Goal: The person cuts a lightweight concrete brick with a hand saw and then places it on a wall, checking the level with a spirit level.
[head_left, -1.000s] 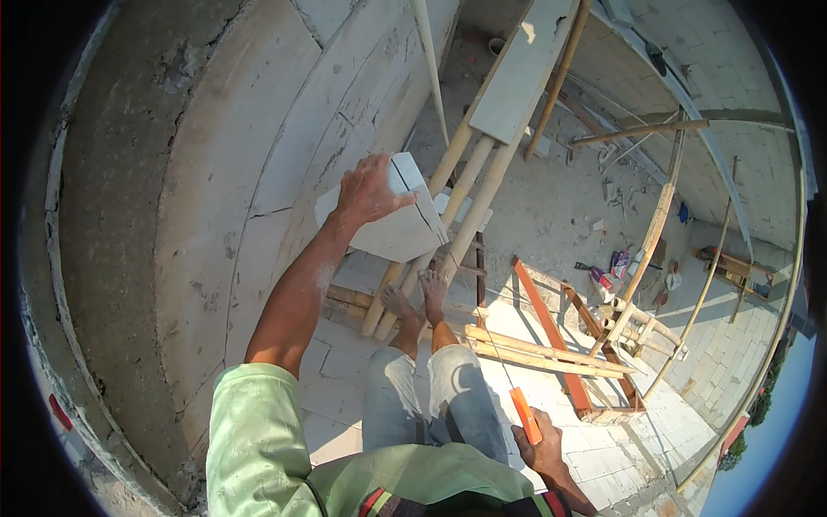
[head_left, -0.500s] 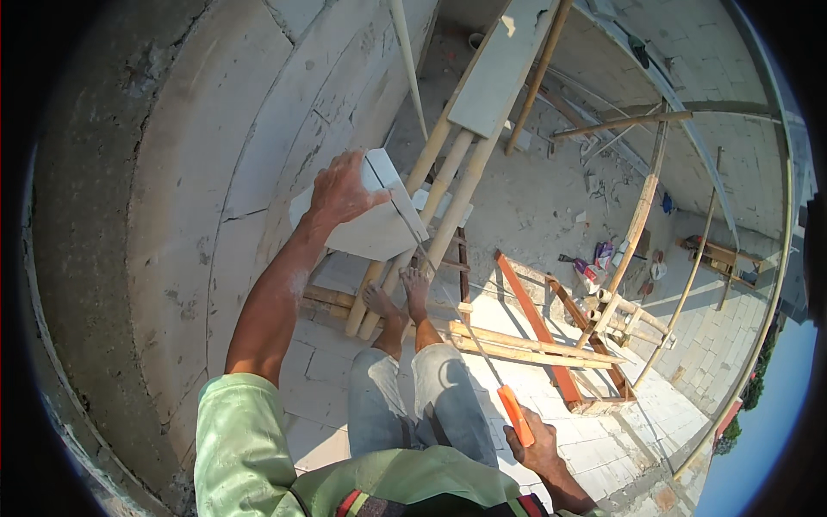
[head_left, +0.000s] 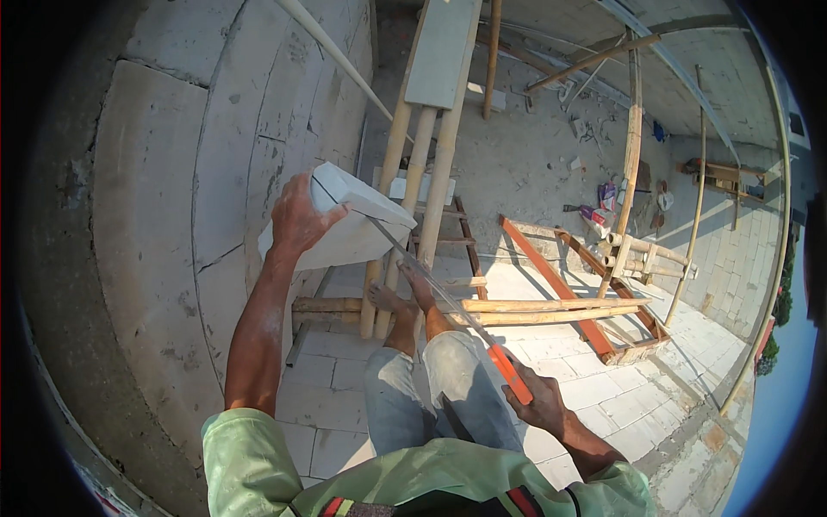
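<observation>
My left hand [head_left: 301,211], fingers curled over the top, grips a white block [head_left: 349,241] that has a dark cut line across its upper part. My right hand [head_left: 538,396] holds the orange handle of a hand saw [head_left: 508,370], lower down on the right. The long metal blade runs up and left to the block, its tip at the cut. My bare feet [head_left: 392,302] rest on long bamboo poles [head_left: 441,172] below the block, high above the ground.
A white block wall [head_left: 224,215] runs along the left. A grey board [head_left: 439,52] lies on the poles ahead. An orange-red frame [head_left: 551,284], horizontal bamboo [head_left: 560,317] and upright poles [head_left: 700,198] stand right. Far below are a rubble-strewn floor [head_left: 517,164] and bags [head_left: 594,215].
My right hand and the saw have moved up and forward, with the blade at a steeper slant toward the block. The block and left hand appear slightly turned; the whole view has shifted.
</observation>
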The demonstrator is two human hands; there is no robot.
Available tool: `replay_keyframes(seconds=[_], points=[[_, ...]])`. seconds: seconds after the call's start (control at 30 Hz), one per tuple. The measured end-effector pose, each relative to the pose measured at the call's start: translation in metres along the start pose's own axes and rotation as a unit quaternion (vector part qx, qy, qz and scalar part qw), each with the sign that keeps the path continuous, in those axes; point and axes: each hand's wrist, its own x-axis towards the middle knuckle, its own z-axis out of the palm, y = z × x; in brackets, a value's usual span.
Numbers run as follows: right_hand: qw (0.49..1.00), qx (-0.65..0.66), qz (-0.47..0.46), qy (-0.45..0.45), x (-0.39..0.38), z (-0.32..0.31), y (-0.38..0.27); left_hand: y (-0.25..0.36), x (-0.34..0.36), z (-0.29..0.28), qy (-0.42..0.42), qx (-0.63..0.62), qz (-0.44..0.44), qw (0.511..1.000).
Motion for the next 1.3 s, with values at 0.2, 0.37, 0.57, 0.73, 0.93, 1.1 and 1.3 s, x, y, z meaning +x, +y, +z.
replay_keyframes(seconds=[0.2, 0.37, 0.57, 0.73, 0.93, 1.1, 1.3], points=[[0.996, -0.017, -0.048, 0.076, 0.031, 0.033, 0.024, -0.001, 0.007, -0.002, 0.019, -0.017, -0.024, 0.999], [0.998, -0.035, -0.056, -0.003, 0.013, 0.005, 0.038, -0.004, 0.013, -0.003, -0.001, -0.013, 0.008, 1.000], [0.981, 0.009, -0.168, 0.100, 0.083, 0.020, 0.008, 0.017, -0.007, 0.001, 0.001, -0.032, 0.007, 0.999], [0.995, 0.048, -0.036, 0.078, 0.171, 0.090, 0.009, 0.025, -0.022, 0.006, 0.006, -0.009, 0.001, 1.000], [0.993, 0.075, -0.020, 0.093, 0.196, 0.088, -0.006, 0.011, -0.013, 0.007, 0.015, -0.034, -0.023, 0.999], [0.999, 0.047, 0.007, 0.001, 0.203, 0.072, -0.028, 0.017, -0.011, 0.005, -0.014, -0.033, -0.053, 0.998], [0.997, 0.069, 0.027, 0.009, 0.199, 0.094, 0.002, 0.024, -0.007, 0.004, -0.039, 0.039, 0.016, 0.998]])
